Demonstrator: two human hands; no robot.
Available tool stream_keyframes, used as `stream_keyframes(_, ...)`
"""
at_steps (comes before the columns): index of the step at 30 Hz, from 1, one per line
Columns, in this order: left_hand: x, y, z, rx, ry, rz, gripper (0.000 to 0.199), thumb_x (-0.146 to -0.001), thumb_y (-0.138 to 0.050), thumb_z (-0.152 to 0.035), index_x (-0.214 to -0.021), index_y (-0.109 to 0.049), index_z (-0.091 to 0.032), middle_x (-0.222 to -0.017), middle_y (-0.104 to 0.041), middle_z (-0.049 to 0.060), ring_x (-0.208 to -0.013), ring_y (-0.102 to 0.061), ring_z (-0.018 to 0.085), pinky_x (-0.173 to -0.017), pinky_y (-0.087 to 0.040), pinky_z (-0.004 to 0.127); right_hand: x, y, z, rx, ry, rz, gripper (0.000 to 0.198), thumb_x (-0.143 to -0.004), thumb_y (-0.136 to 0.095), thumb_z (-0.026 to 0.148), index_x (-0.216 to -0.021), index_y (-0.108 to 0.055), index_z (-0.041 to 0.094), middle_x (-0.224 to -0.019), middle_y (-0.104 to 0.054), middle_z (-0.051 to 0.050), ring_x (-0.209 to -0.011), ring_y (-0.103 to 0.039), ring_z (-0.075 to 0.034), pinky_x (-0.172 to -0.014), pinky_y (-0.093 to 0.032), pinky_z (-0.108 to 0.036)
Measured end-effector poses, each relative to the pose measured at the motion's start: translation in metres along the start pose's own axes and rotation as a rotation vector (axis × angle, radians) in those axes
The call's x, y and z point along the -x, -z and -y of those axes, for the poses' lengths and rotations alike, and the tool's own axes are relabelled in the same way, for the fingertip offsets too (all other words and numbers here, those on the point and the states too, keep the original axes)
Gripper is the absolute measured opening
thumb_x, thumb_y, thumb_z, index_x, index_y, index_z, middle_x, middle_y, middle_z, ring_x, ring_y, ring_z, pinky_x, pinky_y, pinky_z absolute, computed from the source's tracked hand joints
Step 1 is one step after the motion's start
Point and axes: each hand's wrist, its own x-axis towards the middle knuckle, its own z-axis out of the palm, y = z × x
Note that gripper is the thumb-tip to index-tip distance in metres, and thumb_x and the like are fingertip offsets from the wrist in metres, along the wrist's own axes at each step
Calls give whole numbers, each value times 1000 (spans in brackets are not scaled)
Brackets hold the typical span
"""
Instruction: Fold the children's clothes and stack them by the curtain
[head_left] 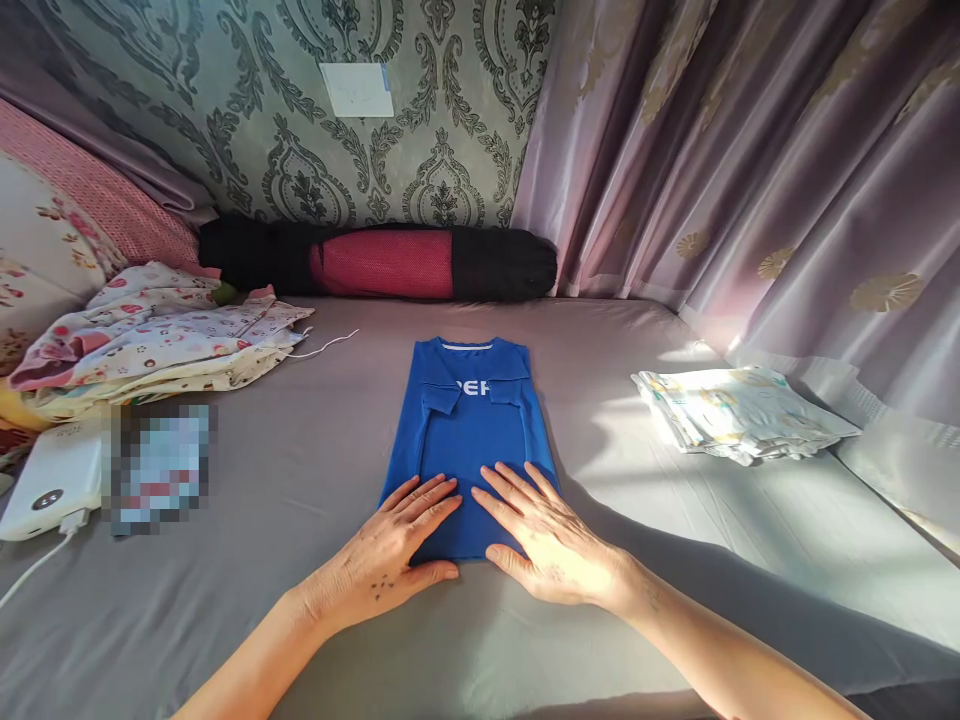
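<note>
A blue T-shirt (474,440) lies on the grey bed sheet (300,480), its collar toward the wall. Both sides are folded inward, and the short sleeves rest over the chest, partly covering white letters. My left hand (409,535) presses flat on the shirt's lower left part, fingers stretched and slightly apart. On the lower right part, my right hand (536,530) lies flat too, its fingers spread. Both thumbs are close to the shirt's bottom edge. Neither hand grips the cloth.
A black and red rolled bag (382,262) lies along the wall. To the left are a pile of patterned clothes (172,330), a white power bank (56,475) with a cable, and a blurred packet (161,465). Folded patterned cloths (742,410) sit at right, beside the curtain (750,180).
</note>
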Motion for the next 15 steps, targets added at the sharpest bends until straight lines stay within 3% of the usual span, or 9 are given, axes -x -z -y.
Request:
stream_keyframes(3,2,1,-5,-13,-11,-56,45,-90,-53,-42,-133,-50,-27,-139,-50,9,-125,-48,26,-103,-43,45,3,4,-2,-49,15,63,66,-89,-50,52,-146,-33,25,-154,-24,-3,-143,-19,-22,-119,-13,-43)
stream_keyframes(6,3,1,-12,-52,-52,-92,26,-93,-50,-34,-113,-62,-23,-117,-61,10,-99,-59,21,-86,-51,37,6,3,-1,-72,26,55,56,-88,-54,44,-140,-45,26,-153,-30,-1,-141,-23,-19,-119,-16,-37)
stream_keyframes(12,-1,-2,-21,-171,-180,-209,24,-95,-39,-17,-91,-63,-18,-88,-62,7,-79,-60,16,-71,-52,30,9,-7,5,-36,91,-107,39,-89,-53,30,-127,-57,22,-142,-47,-5,-134,-37,-18,-116,-27,-37)
stream_keyframes(15,-6,-4,-22,-189,-168,-288,22,-94,-39,-14,-88,-60,-17,-81,-62,5,-73,-59,14,-67,-51,29,9,-12,5,2,126,-207,35,-89,-53,27,-122,-60,18,-137,-53,-8,-130,-43,-20,-113,-34,-39)
